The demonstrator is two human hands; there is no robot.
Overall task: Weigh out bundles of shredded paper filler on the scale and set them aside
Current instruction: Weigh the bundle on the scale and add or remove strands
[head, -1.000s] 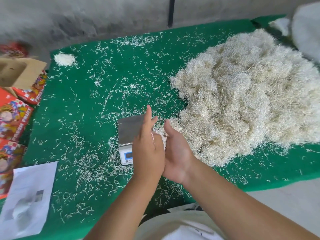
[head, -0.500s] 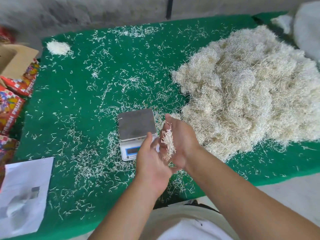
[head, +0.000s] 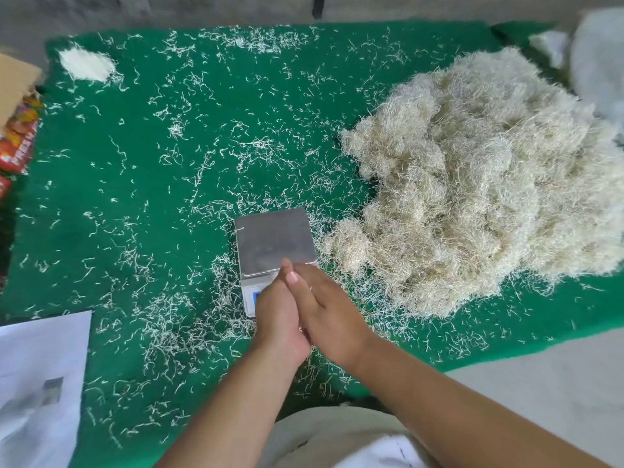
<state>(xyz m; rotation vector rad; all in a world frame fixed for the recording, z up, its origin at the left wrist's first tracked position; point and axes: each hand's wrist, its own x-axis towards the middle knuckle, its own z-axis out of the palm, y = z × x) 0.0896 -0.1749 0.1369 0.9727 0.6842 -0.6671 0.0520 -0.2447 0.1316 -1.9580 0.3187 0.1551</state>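
Head view: left hand [head: 280, 319] and right hand [head: 329, 310] are pressed palm to palm just over the near edge of the scale [head: 274, 243], fingers straight, and whether any shred is caught between them I cannot tell. The steel platform sits bare, while the big heap of shredded paper filler [head: 479, 194] lies off to the right, its near lobe just beside the scale, so the right hand is plainly the closer one for the next grab

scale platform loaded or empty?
Empty: the scale shows only bare metal; both hands, left and right, are pressed together over its front edge.
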